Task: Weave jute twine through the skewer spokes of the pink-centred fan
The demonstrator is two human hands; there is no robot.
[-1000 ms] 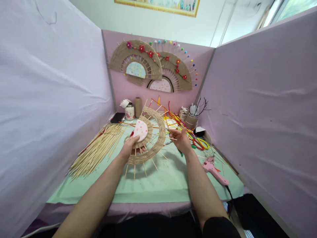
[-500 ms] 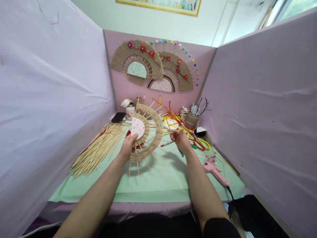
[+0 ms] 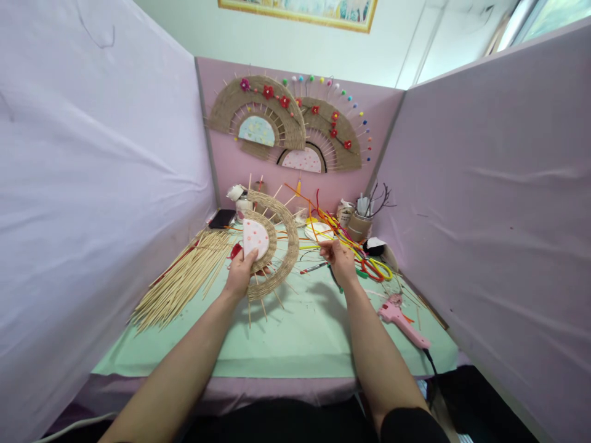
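My left hand [image 3: 240, 275] grips a half-round woven fan [image 3: 294, 240] near its lower straight edge, thumb on the front. This fan has two bands of tan twine woven over thin wooden sticks, and a white half-circle with pink dots [image 3: 255, 239] at its centre. It is held up above the table, with its curved side facing right. To the right of the fan, clear of its woven band, my right hand [image 3: 340, 261] is closed in a pinch. Whatever lies between its fingertips is too small to make out. A red-tipped pen [image 3: 314, 268] lies just left of that hand.
Loose wooden sticks [image 3: 184, 280] are heaped at left beside a dark phone [image 3: 222, 218]. Colourful pipe cleaners [image 3: 381, 269] lie behind my right hand. A pink glue gun [image 3: 403, 321] rests at right. Two finished fans [image 3: 258, 86] hang on the back panel [image 3: 360, 95].
The woven fan has turned slightly and shifted a little left at its outer edge. My right hand has moved slightly right, and its fingers look more curled.
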